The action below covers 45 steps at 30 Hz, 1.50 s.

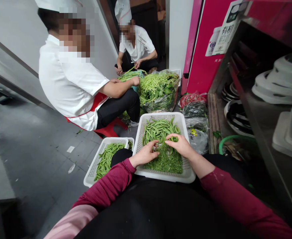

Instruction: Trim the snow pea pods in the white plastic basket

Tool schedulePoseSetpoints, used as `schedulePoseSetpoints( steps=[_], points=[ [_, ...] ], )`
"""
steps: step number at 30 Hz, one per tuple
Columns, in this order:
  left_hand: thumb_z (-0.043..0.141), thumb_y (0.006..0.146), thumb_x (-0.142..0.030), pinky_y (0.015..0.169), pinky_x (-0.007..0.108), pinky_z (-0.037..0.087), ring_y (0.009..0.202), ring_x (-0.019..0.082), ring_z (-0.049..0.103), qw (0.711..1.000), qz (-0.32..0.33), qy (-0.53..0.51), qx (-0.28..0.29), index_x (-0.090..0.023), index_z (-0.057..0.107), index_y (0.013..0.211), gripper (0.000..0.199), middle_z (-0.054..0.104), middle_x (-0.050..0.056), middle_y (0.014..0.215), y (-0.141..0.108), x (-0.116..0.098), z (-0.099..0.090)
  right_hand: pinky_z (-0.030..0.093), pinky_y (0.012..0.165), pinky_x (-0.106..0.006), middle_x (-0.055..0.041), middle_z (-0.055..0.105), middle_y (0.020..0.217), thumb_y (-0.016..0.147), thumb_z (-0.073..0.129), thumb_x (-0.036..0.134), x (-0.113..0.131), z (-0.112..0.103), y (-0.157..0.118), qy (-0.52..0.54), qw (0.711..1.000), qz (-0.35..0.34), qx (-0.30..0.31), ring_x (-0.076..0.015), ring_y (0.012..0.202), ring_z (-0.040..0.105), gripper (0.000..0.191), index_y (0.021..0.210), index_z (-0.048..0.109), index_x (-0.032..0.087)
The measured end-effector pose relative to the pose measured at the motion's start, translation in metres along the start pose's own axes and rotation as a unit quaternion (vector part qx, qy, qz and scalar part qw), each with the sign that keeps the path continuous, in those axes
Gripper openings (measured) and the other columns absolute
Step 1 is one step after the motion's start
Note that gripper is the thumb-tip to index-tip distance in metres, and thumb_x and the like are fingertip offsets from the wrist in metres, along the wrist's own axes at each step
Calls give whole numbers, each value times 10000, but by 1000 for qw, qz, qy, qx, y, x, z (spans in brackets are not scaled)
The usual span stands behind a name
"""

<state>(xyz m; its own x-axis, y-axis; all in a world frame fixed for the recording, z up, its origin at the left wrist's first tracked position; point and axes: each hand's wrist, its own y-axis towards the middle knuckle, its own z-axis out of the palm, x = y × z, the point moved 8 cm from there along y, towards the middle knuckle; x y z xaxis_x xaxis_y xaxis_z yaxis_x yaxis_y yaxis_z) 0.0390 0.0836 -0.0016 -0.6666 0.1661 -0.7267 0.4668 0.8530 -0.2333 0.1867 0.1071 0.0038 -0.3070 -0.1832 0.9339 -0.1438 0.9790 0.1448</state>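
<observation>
A white perforated basket (161, 176) rests on my lap. Green pea pods (158, 129) fill its far part, and a heap of small green trimmings (166, 162) lies in the near part. My left hand (147, 153) is over the middle of the basket, thumb and fingers apart, with nothing clearly held. Just to its right, my right hand (179, 145) is closed on several green pods, some showing above its fingers. A pod also shows between the two hands, near the right fingertips.
A second white basket (87, 179) with pods stands at the left. Two people in white sit beyond, by a large bag of greens (158, 88). Bagged vegetables (195, 109), a green-rimmed tub (222, 146) and a metal shelf (267, 132) are at the right.
</observation>
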Motion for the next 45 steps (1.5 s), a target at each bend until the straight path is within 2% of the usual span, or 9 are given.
schedulePoseSetpoints(
  steps=[6, 10, 13, 16, 22, 26, 35, 40, 45],
  points=[
    [402, 785, -239, 594, 230, 392, 587, 134, 540, 957, 38, 270, 98, -146, 623, 692, 257, 605, 37, 624, 8, -28, -7, 410, 846, -338, -65, 620, 1017, 762, 523, 223, 25, 0, -12, -171, 976, -129, -43, -211, 952, 553, 280, 1030, 605, 202],
    [464, 729, -230, 584, 256, 387, 589, 168, 553, 914, 106, 378, 108, -157, 632, 668, 192, 615, 59, 628, 8, -47, -15, 428, 771, -332, -66, 616, 971, 726, 557, 166, 44, 34, -26, -267, 929, -242, 82, -217, 905, 549, 277, 990, 622, 221],
    [448, 769, -242, 617, 230, 390, 647, 141, 548, 934, 169, 312, 44, -164, 627, 709, 204, 617, 40, 696, 12, -64, -21, 435, 712, -313, -51, 627, 832, 715, 584, 213, 37, 31, -19, -194, 964, -177, 52, -196, 805, 564, 96, 791, 642, 203],
    [348, 836, -228, 654, 210, 399, 684, 118, 534, 966, 115, 215, -84, -141, 618, 770, 291, 591, 34, 714, 14, -49, -28, 440, 610, -289, -18, 615, 713, 657, 652, 324, 3, 4, -6, 26, 997, 0, -74, -161, 655, 562, 157, 727, 613, 189],
    [543, 665, -158, 745, 237, 430, 814, 159, 537, 958, 34, 264, 107, -175, 593, 1004, 343, 521, 64, 929, -9, 20, 33, 386, 396, -211, 56, 540, 541, 548, 724, 353, -52, -34, -1, 443, 844, 210, -214, -88, 434, 487, 275, 665, 539, 187],
    [425, 739, -91, 823, 289, 413, 926, 192, 530, 948, -20, 318, 28, -154, 478, 1159, 428, 489, 115, 1020, -3, 38, 14, 452, 443, -216, 23, 625, 661, 556, 725, 285, -49, -31, 4, 470, 840, 230, -146, -100, 495, 551, 251, 721, 558, 196],
    [510, 728, -228, 699, 353, 456, 747, 265, 597, 906, -69, 361, 212, -116, 624, 671, 169, 609, 150, 721, -24, 56, 43, 427, 417, -212, 21, 606, 620, 560, 733, 286, -44, -11, 1, 437, 870, 212, -88, -87, 457, 517, 251, 705, 565, 169],
    [396, 794, -229, 758, 347, 442, 833, 244, 597, 929, -115, 346, 63, -109, 624, 831, 260, 626, 169, 835, 2, 57, 9, 422, 426, -212, 26, 593, 616, 542, 747, 286, -46, -9, 3, 432, 872, 210, -88, -85, 470, 510, 273, 707, 570, 162],
    [486, 738, -252, 717, 367, 457, 836, 290, 599, 928, -164, 331, 39, -68, 626, 811, 243, 619, 219, 858, 26, 68, 25, 385, 407, -202, 36, 567, 583, 532, 743, 275, -49, -1, 0, 416, 879, 221, -70, -74, 454, 478, 292, 761, 610, 151]
  ],
)
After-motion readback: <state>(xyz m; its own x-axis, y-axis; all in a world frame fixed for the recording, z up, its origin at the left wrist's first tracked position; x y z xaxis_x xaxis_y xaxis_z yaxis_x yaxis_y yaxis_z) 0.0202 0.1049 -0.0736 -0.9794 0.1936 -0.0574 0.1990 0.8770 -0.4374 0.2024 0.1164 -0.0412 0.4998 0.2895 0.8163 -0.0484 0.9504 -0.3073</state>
